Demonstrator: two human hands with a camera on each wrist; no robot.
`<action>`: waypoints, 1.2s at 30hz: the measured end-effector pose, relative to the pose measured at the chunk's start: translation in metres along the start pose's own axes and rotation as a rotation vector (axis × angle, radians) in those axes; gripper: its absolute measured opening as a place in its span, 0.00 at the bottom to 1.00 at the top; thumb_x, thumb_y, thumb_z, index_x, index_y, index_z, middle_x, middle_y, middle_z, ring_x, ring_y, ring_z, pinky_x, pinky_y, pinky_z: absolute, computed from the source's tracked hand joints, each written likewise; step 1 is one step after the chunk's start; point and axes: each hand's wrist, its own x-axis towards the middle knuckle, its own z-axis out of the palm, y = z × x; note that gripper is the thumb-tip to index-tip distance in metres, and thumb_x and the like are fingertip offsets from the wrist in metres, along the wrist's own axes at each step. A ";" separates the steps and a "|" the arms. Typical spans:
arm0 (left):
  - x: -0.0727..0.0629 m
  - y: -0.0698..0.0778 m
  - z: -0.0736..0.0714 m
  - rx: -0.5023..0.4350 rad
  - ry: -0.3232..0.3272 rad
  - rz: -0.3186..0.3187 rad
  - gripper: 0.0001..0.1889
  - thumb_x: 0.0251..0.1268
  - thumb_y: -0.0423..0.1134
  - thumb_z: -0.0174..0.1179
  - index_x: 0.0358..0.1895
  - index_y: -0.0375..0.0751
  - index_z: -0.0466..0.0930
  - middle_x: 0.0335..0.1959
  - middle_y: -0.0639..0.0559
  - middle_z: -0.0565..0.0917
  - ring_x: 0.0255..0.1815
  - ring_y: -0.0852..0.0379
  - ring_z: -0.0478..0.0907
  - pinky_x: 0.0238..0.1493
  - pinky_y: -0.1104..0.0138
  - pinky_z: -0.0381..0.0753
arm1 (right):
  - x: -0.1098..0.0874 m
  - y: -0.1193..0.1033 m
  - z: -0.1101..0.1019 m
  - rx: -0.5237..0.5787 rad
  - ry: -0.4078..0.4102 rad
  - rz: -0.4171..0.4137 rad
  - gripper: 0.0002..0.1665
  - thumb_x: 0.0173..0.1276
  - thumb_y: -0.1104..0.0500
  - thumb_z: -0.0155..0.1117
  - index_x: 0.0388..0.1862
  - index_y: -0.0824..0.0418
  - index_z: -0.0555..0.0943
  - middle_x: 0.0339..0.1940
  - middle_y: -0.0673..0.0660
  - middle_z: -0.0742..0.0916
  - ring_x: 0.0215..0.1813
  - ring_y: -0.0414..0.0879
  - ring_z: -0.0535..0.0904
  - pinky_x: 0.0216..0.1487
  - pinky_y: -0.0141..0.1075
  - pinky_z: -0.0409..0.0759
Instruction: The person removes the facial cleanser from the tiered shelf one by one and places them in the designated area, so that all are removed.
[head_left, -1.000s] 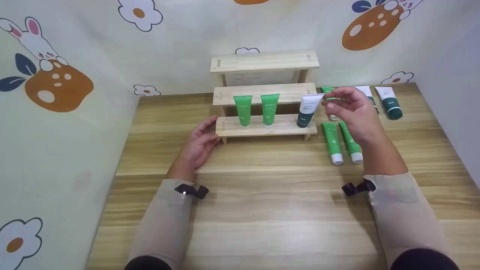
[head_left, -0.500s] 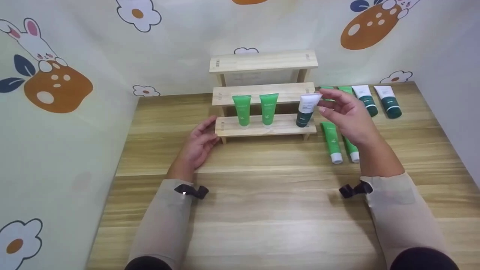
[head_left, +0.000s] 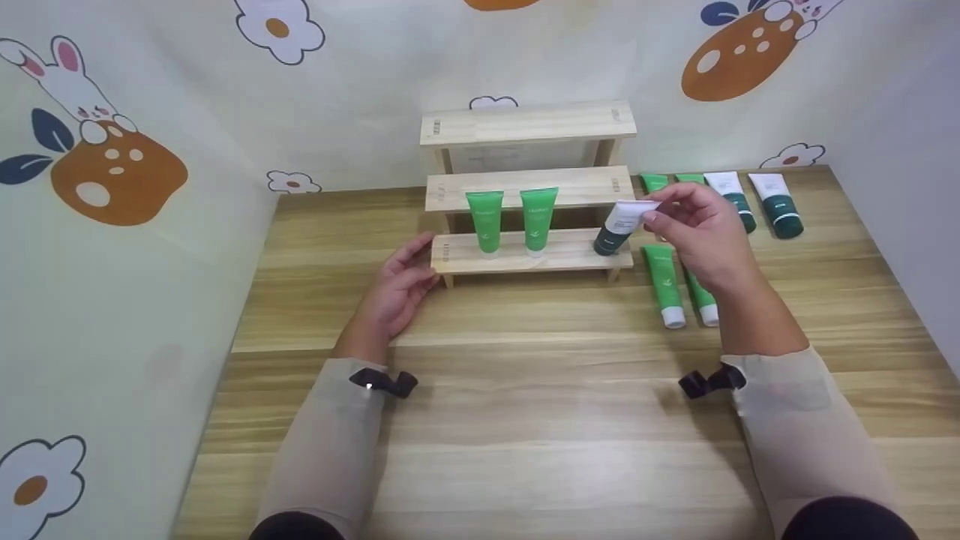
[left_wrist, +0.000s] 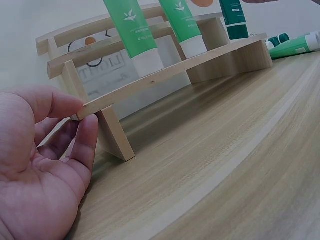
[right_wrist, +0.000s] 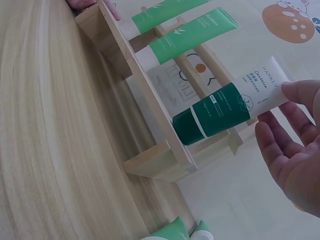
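Observation:
A white and dark green squeeze tube (head_left: 622, 225) leans to the right on the lowest step of a three-step wooden display stand (head_left: 529, 260), its dark cap end down on the board. My right hand (head_left: 709, 236) pinches its flat white top end between thumb and fingers, as the right wrist view shows. At the other end of that step, my left hand (head_left: 401, 289) holds the board's corner, one finger on top and another below in the left wrist view. Two light green tubes, a left one (head_left: 487, 223) and a right one (head_left: 538, 220), stand upright on the same step.
Right of the stand, several tubes lie on the wooden table (head_left: 570, 420): light green ones (head_left: 664, 285) nearer, white and dark green ones (head_left: 777, 204) farther back. My right hand partly covers some. A patterned wall (head_left: 360, 97) rises behind the stand.
The white and dark green tube has tilted farther right, its top end lowering with my right hand's fingers on it. My left hand stays at the stand's corner.

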 end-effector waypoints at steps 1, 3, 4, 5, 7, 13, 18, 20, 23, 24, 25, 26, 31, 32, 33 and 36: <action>0.000 0.000 0.000 -0.001 -0.002 0.000 0.36 0.70 0.18 0.53 0.81 0.38 0.65 0.74 0.52 0.73 0.61 0.58 0.78 0.53 0.71 0.85 | 0.000 0.000 0.000 -0.003 0.004 0.003 0.17 0.70 0.63 0.76 0.56 0.65 0.86 0.53 0.54 0.88 0.50 0.46 0.85 0.48 0.27 0.88; 0.001 -0.001 -0.001 -0.004 -0.003 -0.001 0.36 0.70 0.18 0.53 0.81 0.38 0.66 0.75 0.52 0.73 0.61 0.58 0.78 0.53 0.71 0.85 | 0.000 0.000 0.000 -0.005 0.015 0.006 0.17 0.70 0.62 0.76 0.56 0.65 0.86 0.51 0.55 0.88 0.49 0.47 0.85 0.47 0.27 0.88; 0.001 -0.001 -0.001 -0.005 -0.002 -0.001 0.36 0.70 0.18 0.53 0.81 0.39 0.66 0.75 0.51 0.73 0.62 0.58 0.78 0.53 0.71 0.85 | 0.000 0.000 0.000 -0.005 0.022 0.004 0.18 0.70 0.62 0.76 0.56 0.65 0.86 0.51 0.55 0.88 0.48 0.47 0.84 0.46 0.27 0.88; 0.001 -0.001 -0.002 -0.004 -0.003 -0.003 0.36 0.70 0.18 0.53 0.81 0.39 0.66 0.75 0.52 0.73 0.62 0.57 0.78 0.53 0.71 0.85 | 0.000 0.000 0.000 -0.002 0.029 -0.002 0.18 0.70 0.62 0.76 0.56 0.65 0.86 0.50 0.55 0.88 0.47 0.47 0.84 0.46 0.27 0.87; 0.001 -0.001 -0.002 -0.001 -0.005 -0.004 0.36 0.71 0.18 0.53 0.82 0.39 0.65 0.76 0.52 0.72 0.62 0.58 0.78 0.54 0.71 0.85 | -0.001 0.000 -0.001 0.005 0.043 -0.018 0.18 0.70 0.62 0.76 0.56 0.66 0.86 0.48 0.55 0.88 0.46 0.47 0.84 0.45 0.28 0.87; 0.000 0.001 0.000 0.005 -0.005 -0.006 0.36 0.70 0.18 0.53 0.82 0.39 0.66 0.77 0.52 0.71 0.63 0.57 0.78 0.54 0.70 0.85 | -0.002 0.000 -0.009 0.087 0.072 -0.070 0.19 0.70 0.63 0.76 0.57 0.67 0.86 0.51 0.57 0.87 0.49 0.48 0.86 0.50 0.29 0.90; 0.000 0.001 0.000 0.010 -0.010 -0.008 0.36 0.71 0.18 0.53 0.82 0.40 0.65 0.79 0.51 0.69 0.64 0.57 0.77 0.55 0.70 0.85 | -0.004 0.002 -0.025 0.137 0.114 -0.063 0.21 0.70 0.63 0.75 0.59 0.69 0.85 0.53 0.57 0.87 0.51 0.49 0.86 0.52 0.31 0.91; 0.000 0.001 -0.001 0.013 -0.010 -0.010 0.36 0.71 0.18 0.53 0.82 0.40 0.65 0.80 0.51 0.68 0.64 0.57 0.77 0.55 0.70 0.85 | -0.004 0.003 -0.033 0.158 0.139 -0.059 0.22 0.70 0.63 0.75 0.60 0.69 0.84 0.53 0.57 0.88 0.51 0.49 0.85 0.52 0.31 0.91; 0.000 0.001 -0.001 0.013 -0.010 -0.011 0.36 0.71 0.18 0.53 0.82 0.40 0.65 0.80 0.51 0.68 0.64 0.57 0.77 0.55 0.71 0.85 | -0.005 0.007 -0.045 0.228 0.180 -0.061 0.21 0.69 0.66 0.75 0.59 0.71 0.84 0.50 0.58 0.88 0.49 0.48 0.84 0.52 0.32 0.91; 0.000 0.000 -0.001 0.009 -0.011 -0.010 0.37 0.71 0.18 0.53 0.82 0.39 0.65 0.80 0.51 0.68 0.63 0.57 0.77 0.54 0.71 0.85 | -0.005 0.008 -0.049 0.246 0.195 -0.062 0.21 0.69 0.66 0.74 0.59 0.72 0.84 0.49 0.57 0.88 0.48 0.48 0.84 0.51 0.32 0.91; -0.001 0.000 0.000 0.010 -0.013 -0.009 0.37 0.71 0.18 0.53 0.82 0.39 0.64 0.80 0.51 0.68 0.63 0.58 0.77 0.54 0.71 0.85 | -0.005 0.009 -0.053 0.268 0.209 -0.059 0.20 0.69 0.68 0.74 0.59 0.72 0.84 0.47 0.57 0.88 0.47 0.48 0.84 0.50 0.32 0.91; -0.001 0.000 0.000 0.005 -0.013 -0.008 0.37 0.71 0.18 0.53 0.82 0.38 0.65 0.80 0.51 0.68 0.63 0.58 0.78 0.54 0.71 0.85 | -0.006 0.010 -0.057 0.284 0.225 -0.056 0.20 0.69 0.68 0.74 0.59 0.72 0.84 0.46 0.57 0.88 0.46 0.48 0.84 0.49 0.31 0.91; -0.001 0.001 0.001 -0.011 -0.004 -0.001 0.37 0.70 0.17 0.52 0.82 0.37 0.65 0.80 0.50 0.69 0.62 0.58 0.79 0.52 0.71 0.85 | -0.007 0.016 -0.077 0.312 0.298 -0.023 0.20 0.70 0.67 0.73 0.60 0.69 0.84 0.45 0.56 0.86 0.44 0.48 0.82 0.42 0.30 0.88; -0.001 0.001 0.001 -0.017 -0.002 0.000 0.36 0.70 0.17 0.53 0.82 0.37 0.65 0.80 0.50 0.69 0.61 0.58 0.79 0.52 0.71 0.85 | -0.007 0.018 -0.080 0.315 0.309 -0.016 0.20 0.71 0.67 0.73 0.60 0.69 0.84 0.45 0.56 0.86 0.44 0.48 0.82 0.43 0.30 0.88; -0.002 0.001 0.001 -0.017 -0.002 0.000 0.36 0.70 0.17 0.53 0.82 0.37 0.65 0.80 0.50 0.70 0.61 0.58 0.79 0.52 0.71 0.85 | -0.007 0.019 -0.084 0.321 0.321 -0.007 0.21 0.70 0.67 0.73 0.61 0.68 0.84 0.46 0.56 0.85 0.45 0.47 0.82 0.44 0.30 0.88; -0.002 0.001 0.001 -0.011 -0.003 -0.001 0.36 0.70 0.17 0.53 0.82 0.37 0.65 0.79 0.50 0.69 0.61 0.58 0.79 0.53 0.71 0.85 | -0.008 0.025 -0.095 0.345 0.353 0.025 0.21 0.70 0.67 0.74 0.61 0.67 0.85 0.46 0.55 0.85 0.48 0.47 0.82 0.47 0.29 0.89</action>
